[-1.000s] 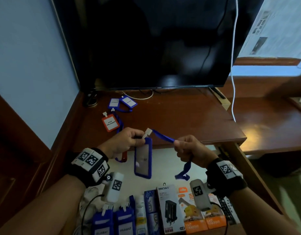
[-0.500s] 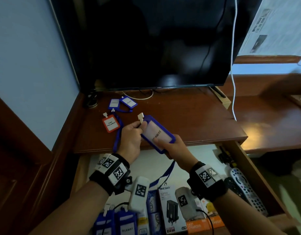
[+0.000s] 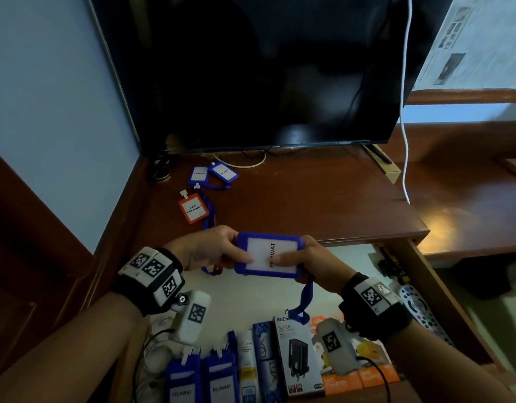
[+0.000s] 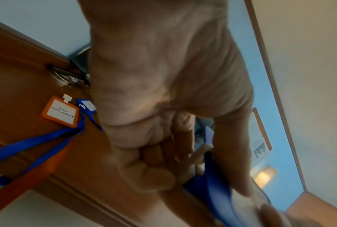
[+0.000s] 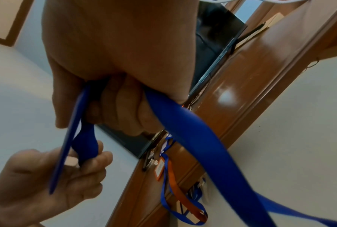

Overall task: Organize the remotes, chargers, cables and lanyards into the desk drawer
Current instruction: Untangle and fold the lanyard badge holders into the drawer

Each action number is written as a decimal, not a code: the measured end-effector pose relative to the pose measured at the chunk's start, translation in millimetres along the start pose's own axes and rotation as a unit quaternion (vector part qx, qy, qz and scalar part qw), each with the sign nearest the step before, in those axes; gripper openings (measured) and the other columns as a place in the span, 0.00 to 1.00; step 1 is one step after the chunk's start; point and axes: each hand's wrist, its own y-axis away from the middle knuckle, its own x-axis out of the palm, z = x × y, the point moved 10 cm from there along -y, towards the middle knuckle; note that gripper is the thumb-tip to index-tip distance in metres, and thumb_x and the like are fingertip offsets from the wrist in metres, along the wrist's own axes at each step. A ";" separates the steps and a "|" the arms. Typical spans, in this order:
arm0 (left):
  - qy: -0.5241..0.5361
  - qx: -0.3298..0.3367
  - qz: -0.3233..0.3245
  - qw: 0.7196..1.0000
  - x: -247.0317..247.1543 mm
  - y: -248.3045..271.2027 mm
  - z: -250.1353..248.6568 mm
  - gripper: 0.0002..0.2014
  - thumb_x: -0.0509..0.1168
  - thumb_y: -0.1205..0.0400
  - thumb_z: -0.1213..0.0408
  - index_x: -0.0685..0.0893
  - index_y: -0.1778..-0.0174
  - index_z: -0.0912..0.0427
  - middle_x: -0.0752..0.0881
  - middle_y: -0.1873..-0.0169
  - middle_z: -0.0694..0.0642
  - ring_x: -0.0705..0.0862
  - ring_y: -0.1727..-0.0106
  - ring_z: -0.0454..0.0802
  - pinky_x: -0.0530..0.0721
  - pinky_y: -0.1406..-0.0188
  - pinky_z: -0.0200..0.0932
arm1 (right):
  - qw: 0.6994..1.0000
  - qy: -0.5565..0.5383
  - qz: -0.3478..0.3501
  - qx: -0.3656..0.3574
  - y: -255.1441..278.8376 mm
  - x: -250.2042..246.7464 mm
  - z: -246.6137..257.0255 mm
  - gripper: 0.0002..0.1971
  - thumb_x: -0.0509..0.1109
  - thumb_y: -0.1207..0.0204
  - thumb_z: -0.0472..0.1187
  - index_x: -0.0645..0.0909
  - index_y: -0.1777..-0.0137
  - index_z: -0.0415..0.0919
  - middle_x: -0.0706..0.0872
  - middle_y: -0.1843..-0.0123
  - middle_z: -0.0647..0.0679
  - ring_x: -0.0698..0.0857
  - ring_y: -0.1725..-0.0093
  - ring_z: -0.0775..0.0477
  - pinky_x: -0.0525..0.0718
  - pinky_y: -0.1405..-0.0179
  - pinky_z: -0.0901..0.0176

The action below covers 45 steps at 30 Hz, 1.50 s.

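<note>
Left hand (image 3: pixel 205 250) and right hand (image 3: pixel 314 264) grip blue badge holder (image 3: pixel 269 254) flat over open drawer (image 3: pixel 442 289); strap (image 3: pixel 304 301) dangles, probably for tidy wrapping.

A blue badge holder (image 4: pixel 220 188) is being pinched at its edge by the left hand (image 4: pixel 163 86), thumb on top. Behind it, an orange badge holder (image 4: pixel 60 111) printed PAS PELAWAT is being carried by the bench (image 4: pixel 18 86), its blue strap (image 4: pixel 33 142) trailing over the edge.
</note>
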 end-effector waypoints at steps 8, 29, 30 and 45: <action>-0.019 0.076 -0.068 0.995 -14.1 7.6 -4.6 0.32 0.80 0.42 0.42 0.86 0.50 0.61 0.90 0.53 0.62 0.85 0.55 0.60 0.85 0.61 0.45 | 0.999 -0.049 -0.001 0.014 -2.4 4.1 -3.3 0.07 0.77 0.29 0.42 0.84 0.57 0.41 0.79 0.69 0.45 0.69 0.77 0.50 0.64 0.80 0.63; -0.114 0.014 -0.060 0.992 -20.8 19.8 5.8 0.15 0.75 0.26 0.57 0.86 0.46 0.58 0.90 0.49 0.55 0.88 0.46 0.49 0.85 0.44 0.44 | 0.999 0.034 0.042 0.001 -9.5 22.0 6.7 0.04 0.73 0.24 0.37 0.84 0.60 0.40 0.81 0.74 0.50 0.73 0.79 0.52 0.68 0.82 0.66; -0.104 0.020 -0.055 0.993 -19.8 21.4 3.9 0.14 0.75 0.26 0.59 0.86 0.46 0.57 0.90 0.48 0.53 0.87 0.45 0.48 0.85 0.43 0.44 | 0.998 0.036 0.052 -0.004 -10.8 24.2 7.2 0.03 0.74 0.25 0.38 0.84 0.59 0.40 0.82 0.72 0.47 0.73 0.77 0.50 0.69 0.81 0.64; 0.021 0.104 -0.239 0.965 -54.0 48.4 -0.2 0.05 0.70 0.23 0.68 0.84 0.53 0.56 0.89 0.54 0.52 0.89 0.51 0.47 0.85 0.55 0.38 | 0.994 -0.110 0.021 -0.020 -24.5 17.0 -9.0 0.22 0.68 0.19 0.48 0.70 0.75 0.44 0.62 0.79 0.53 0.56 0.80 0.53 0.55 0.79 0.61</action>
